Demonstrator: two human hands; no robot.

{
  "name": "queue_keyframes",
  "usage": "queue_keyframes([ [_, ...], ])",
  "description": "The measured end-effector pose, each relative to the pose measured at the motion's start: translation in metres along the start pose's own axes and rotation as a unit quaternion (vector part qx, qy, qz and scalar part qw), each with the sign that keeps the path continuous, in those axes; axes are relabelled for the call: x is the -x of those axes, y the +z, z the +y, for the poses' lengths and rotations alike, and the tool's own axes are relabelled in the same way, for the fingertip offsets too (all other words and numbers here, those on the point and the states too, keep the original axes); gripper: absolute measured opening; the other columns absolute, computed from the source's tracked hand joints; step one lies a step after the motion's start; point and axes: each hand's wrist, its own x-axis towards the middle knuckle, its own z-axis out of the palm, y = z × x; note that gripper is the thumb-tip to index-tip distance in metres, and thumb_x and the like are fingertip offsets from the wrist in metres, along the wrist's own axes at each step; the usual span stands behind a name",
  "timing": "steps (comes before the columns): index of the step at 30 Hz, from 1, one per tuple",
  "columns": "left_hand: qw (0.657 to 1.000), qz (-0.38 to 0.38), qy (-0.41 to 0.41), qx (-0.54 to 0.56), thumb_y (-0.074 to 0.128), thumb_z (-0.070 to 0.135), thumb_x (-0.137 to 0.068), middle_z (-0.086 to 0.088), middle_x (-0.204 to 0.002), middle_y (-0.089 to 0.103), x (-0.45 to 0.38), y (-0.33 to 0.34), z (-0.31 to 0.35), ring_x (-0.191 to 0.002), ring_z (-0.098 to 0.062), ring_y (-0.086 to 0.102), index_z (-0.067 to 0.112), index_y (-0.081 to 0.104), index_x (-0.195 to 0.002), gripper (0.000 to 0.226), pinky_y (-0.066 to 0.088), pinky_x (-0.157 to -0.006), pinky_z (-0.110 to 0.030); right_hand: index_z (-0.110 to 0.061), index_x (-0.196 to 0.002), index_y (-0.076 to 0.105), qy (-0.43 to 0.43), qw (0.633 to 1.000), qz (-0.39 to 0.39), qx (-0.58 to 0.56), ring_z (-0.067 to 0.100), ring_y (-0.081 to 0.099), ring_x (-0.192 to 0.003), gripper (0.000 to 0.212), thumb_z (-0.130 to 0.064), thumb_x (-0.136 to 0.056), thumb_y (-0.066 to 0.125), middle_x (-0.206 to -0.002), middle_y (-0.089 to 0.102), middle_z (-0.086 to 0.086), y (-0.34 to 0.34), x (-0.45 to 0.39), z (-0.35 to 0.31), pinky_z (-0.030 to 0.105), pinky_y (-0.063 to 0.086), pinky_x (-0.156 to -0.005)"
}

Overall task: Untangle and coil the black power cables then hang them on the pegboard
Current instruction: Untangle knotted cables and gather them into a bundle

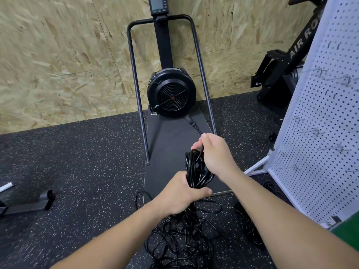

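**Coil in both hands, tangle on the floor**

The only readable writing is "AIR RO" in pale letters on the black rower (299,45) at the upper right; the rest is cut off by the white pegboard (318,133) in front of it. The small console (157,5) at the top centre shows a grey screen, too blurred to read.

The left hand (180,195) has its grip clenched round a bundle of black cable loops, the coil (196,169). The right hand (215,150) pinches one strand at the top of the coil; that strand runs up to a plug (191,121) just below the black fan (171,92) and its tube frame (136,84). Below the hands a loose tangle (182,237) lies on the speckled floor (77,162). A second black bundle (248,226) lies near the pegboard's foot. Wire hooks (318,71) stick out of the pegboard. An OSB wall (58,55) stands behind.
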Motion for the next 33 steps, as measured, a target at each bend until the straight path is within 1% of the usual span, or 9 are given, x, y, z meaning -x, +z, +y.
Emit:
queue_keyframes([
  [3,1.0,-0.015,0.012,-0.018,0.086,0.019,-0.09,0.002,-0.069,0.039,0.002,-0.005,0.004,-0.065,-0.016,0.036,0.01,0.039,-0.075,0.05,0.03,-0.064,-0.036,-0.01,-0.081,0.057,-0.025,0.999,-0.03,0.034,0.021,0.068,-0.078,0.035,-0.023,-0.107,0.037,-0.084,0.079,0.002,-0.006,-0.003,-0.004,0.041,0.056,-0.08],
  [8,0.997,-0.018,-0.015,0.079,0.076,0.034,-0.104,-0.015,-0.071,0.064,0.004,-0.002,0.016,-0.063,-0.019,0.057,0.001,0.06,-0.079,0.044,0.048,-0.068,-0.032,-0.019,-0.077,0.059,-0.073,0.987,0.136,0.041,0.015,0.063,-0.072,0.043,-0.027,-0.116,0.041,-0.071,0.068,-0.001,-0.013,-0.006,-0.002,0.033,0.043,-0.069],
  [13,0.996,0.016,-0.016,0.081,0.047,0.046,-0.117,0.001,-0.078,0.067,0.004,0.019,0.019,-0.066,-0.019,0.052,0.01,0.054,-0.098,0.042,0.046,-0.066,-0.034,-0.017,-0.074,0.065,0.022,0.978,0.207,-0.003,0.021,0.067,-0.072,0.048,-0.031,-0.114,0.044,-0.068,0.073,0.001,-0.024,-0.014,0.004,0.036,0.043,-0.07],
  [16,0.996,-0.027,-0.024,0.084,0.045,0.047,-0.118,0.001,-0.08,0.064,0.003,0.021,0.014,-0.066,-0.018,0.049,0.014,0.051,-0.096,0.04,0.044,-0.063,-0.033,-0.011,-0.074,0.067,0.097,0.97,0.191,-0.112,0.026,0.068,-0.063,0.046,-0.031,-0.11,0.047,-0.064,0.074,0.003,-0.028,-0.015,0.009,0.04,0.055,-0.073],
  [19,0.992,-0.092,-0.024,0.085,0.05,0.044,-0.118,-0.001,-0.079,0.061,0.0,0.018,0.01,-0.065,-0.018,0.05,0.011,0.054,-0.091,0.042,0.045,-0.062,-0.031,-0.009,-0.075,0.06,0.146,0.941,0.192,-0.239,0.026,0.059,-0.061,0.039,-0.027,-0.107,0.048,-0.065,0.063,0.007,-0.032,-0.018,0.015,0.047,0.053,-0.07],
  [24,0.978,-0.104,-0.061,0.169,0.061,0.035,-0.114,-0.015,-0.092,0.074,-0.006,0.011,0.006,-0.085,-0.026,0.071,0.005,0.067,-0.1,0.034,0.057,-0.081,-0.037,-0.011,-0.089,0.057,0.17,0.934,0.043,-0.311,0.034,0.081,-0.077,0.036,-0.031,-0.116,0.046,-0.067,0.062,0.007,-0.046,-0.018,0.004,0.049,0.066,-0.083],
  [28,0.97,-0.089,-0.115,0.197,0.071,0.034,-0.107,-0.012,-0.101,0.077,-0.012,0.008,0.0,-0.086,-0.023,0.065,0.01,0.072,-0.109,0.024,0.056,-0.079,-0.034,-0.013,-0.095,0.067,0.154,0.97,-0.099,-0.157,0.032,0.082,-0.1,0.039,-0.041,-0.115,0.049,-0.093,0.083,0.006,-0.057,-0.006,0.004,0.043,0.061,-0.09],
  [31,0.967,-0.063,-0.118,0.217,0.081,0.034,-0.101,-0.011,-0.092,0.073,-0.016,0.018,0.002,-0.076,-0.02,0.062,0.015,0.07,-0.105,0.023,0.055,-0.074,-0.033,-0.019,-0.116,0.079,0.174,0.972,-0.128,-0.093,0.02,0.077,-0.117,0.054,-0.068,-0.106,0.056,-0.116,0.084,-0.008,-0.062,-0.002,0.006,0.049,0.053,-0.11],
  [33,0.964,-0.046,-0.101,0.24,0.085,0.029,-0.098,-0.011,-0.091,0.073,-0.022,0.023,0.009,-0.076,-0.022,0.062,0.014,0.071,-0.104,0.021,0.055,-0.076,-0.035,-0.025,-0.122,0.08,0.183,0.97,-0.128,-0.099,0.016,0.072,-0.117,0.061,-0.078,-0.098,0.062,-0.126,0.08,-0.011,-0.071,-0.003,0.004,0.048,0.05,-0.111],
])
